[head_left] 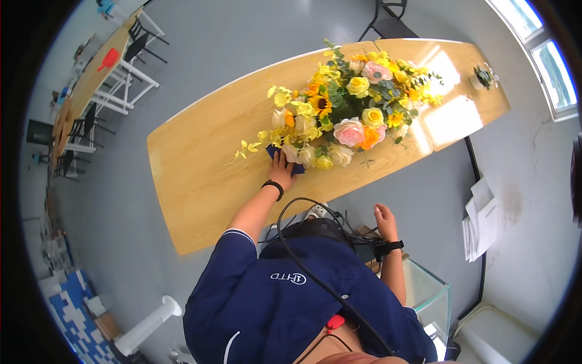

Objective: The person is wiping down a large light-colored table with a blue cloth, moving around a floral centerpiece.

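My left hand (282, 171) reaches over the near edge of a light wooden table (206, 164) and presses on a folded dark blue cloth (297, 169). Its fingers grip the cloth from above, and their tips are close to the flowers. Right beside it spreads a large arrangement of flowers (357, 88), with yellow, pink, white and orange blooms and green leaves; it covers the cloth's far side in part. Lower down, off the table, hangs my right hand (385, 222), its fingers loosely bent with nothing seen in them.
A small potted plant (483, 77) stands at the table's right end. Behind the table is a black chair (393, 25). A glass case (427, 288) stands by my right arm, and a black cable (288, 242) loops across my front. More tables with a red dustpan-like thing (109, 59) line the left.
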### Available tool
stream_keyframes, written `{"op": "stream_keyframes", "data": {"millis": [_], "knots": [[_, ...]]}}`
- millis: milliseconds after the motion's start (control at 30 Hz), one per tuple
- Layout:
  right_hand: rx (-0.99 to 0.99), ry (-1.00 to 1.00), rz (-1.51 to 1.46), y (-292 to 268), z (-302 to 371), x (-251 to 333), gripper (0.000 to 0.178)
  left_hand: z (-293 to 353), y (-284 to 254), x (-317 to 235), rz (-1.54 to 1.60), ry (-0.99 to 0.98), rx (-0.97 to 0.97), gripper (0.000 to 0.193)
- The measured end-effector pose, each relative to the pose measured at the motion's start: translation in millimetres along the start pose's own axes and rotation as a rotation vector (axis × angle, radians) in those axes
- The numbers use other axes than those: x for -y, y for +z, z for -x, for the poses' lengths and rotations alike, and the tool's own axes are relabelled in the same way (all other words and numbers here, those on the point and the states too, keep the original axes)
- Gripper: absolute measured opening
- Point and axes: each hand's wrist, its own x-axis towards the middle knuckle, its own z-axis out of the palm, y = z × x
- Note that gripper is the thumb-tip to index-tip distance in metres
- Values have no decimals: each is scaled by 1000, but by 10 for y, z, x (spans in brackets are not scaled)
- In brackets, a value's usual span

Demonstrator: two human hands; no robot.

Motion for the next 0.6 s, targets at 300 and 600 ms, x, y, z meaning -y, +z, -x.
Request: {"op": "stream_keyframes", "data": {"millis": [300,600], "knots": [[201,-112,51,539,-221,80,30,696,142,511,-28,-2,-84,62],[278,-117,141,997,-9,22,34,2459,904,2102,28,-451,4,64]]}}
